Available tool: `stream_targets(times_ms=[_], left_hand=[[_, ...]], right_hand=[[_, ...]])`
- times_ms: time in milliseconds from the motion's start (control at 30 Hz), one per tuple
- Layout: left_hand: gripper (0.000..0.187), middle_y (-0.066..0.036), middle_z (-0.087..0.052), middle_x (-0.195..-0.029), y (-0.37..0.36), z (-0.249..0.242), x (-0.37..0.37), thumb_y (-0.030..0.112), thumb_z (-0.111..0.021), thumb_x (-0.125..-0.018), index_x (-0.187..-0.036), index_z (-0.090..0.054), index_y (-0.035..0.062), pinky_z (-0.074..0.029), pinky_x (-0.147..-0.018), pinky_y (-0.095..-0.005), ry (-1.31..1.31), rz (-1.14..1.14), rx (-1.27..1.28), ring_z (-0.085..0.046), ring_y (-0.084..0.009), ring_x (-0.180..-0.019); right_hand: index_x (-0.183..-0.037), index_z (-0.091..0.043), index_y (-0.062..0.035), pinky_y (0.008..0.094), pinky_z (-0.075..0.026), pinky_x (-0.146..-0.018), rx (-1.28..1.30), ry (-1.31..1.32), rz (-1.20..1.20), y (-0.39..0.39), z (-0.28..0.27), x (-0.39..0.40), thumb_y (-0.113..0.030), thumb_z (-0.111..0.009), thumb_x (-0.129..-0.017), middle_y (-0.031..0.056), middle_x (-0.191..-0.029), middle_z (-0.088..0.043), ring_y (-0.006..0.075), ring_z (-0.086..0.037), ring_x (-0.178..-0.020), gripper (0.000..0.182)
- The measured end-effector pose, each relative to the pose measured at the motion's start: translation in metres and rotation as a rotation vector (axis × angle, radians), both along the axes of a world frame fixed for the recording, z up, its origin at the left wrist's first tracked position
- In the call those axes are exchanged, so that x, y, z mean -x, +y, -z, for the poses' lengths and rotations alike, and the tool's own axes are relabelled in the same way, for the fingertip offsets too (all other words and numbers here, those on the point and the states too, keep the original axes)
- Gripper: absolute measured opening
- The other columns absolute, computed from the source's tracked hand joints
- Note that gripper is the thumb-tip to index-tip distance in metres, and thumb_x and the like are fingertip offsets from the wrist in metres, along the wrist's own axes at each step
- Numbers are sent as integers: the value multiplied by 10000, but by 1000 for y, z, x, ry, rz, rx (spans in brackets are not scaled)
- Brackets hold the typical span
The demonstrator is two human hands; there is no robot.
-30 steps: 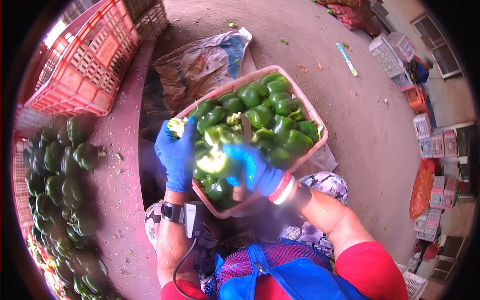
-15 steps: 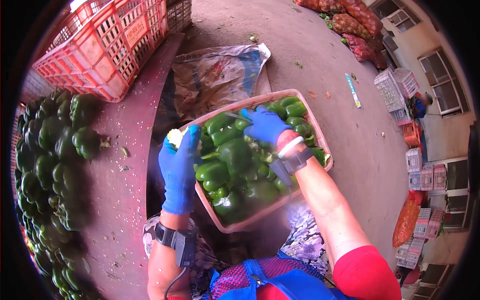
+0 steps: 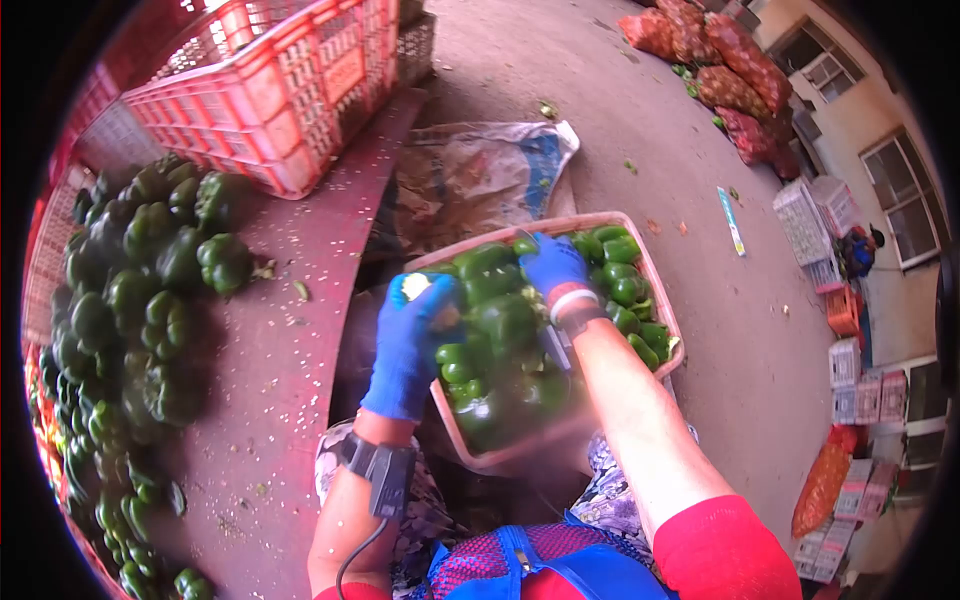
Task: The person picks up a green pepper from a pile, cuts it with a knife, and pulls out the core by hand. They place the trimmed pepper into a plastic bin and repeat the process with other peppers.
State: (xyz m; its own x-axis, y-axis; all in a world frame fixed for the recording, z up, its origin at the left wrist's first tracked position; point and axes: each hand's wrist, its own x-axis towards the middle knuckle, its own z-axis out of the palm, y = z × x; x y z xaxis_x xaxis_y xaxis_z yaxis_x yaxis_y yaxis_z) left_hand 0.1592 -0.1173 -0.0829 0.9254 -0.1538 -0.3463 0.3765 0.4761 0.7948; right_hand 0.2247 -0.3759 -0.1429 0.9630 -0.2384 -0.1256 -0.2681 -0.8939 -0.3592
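Observation:
A crate full of green peppers stands in front of my knees. My left hand, in a blue glove, is at the crate's left edge, closed around a pale whitish-green piece. My right hand, also gloved in blue, is over the peppers near the crate's far edge, with its fingers bent around a small green pepper. Part of a flat grey object shows beneath my right wrist; I cannot make out what it is.
On the left, a reddish surface bears a heap of green peppers and a red plastic crate. A crumpled sack lies beyond my crate. Filled net sacks, stacked crates and a person are at the right.
The whole view has shifted, so the scene sits further right and lower. My right hand's fingers are now more bent, at the crate's far edge. My left hand still holds the pale piece.

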Motion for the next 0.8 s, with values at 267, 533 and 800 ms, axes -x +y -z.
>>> stream_targets(times_ms=[267, 533, 800], left_hand=[[183, -53, -658, -931, 86, -48, 53, 205, -692, -929, -1065, -625, 103, -548, -670, -315, -176, 124, 75, -644, -169, -789], [456, -66, -656, -690, 288, -111, 290, 479, -764, -835, -927, -625, 55, -522, -537, -324, 433, 675, -1237, -641, -161, -569], [636, -245, -677, -1046, 335, -56, 252, 495, -721, -835, -1273, -552, 66, -517, -895, -483, -186, -41, -2106, -664, -400, -980]], right_hand=[[-1390, -575, -215, 301, -514, -548, -416, 271, -161, -23, -71, 33, -321, -697, -891, 74, -901, -701, 143, -647, -654, 525], [-1180, -629, -47, 236, -488, -534, -1733, 101, 238, -118, -51, 48, -319, -689, -956, 63, -931, -682, 94, -608, -688, 357], [-1333, -527, 37, 328, -579, -794, -2329, 374, 296, -32, -49, 106, -284, -715, -923, 150, -1056, -642, 224, -657, -911, 554]])
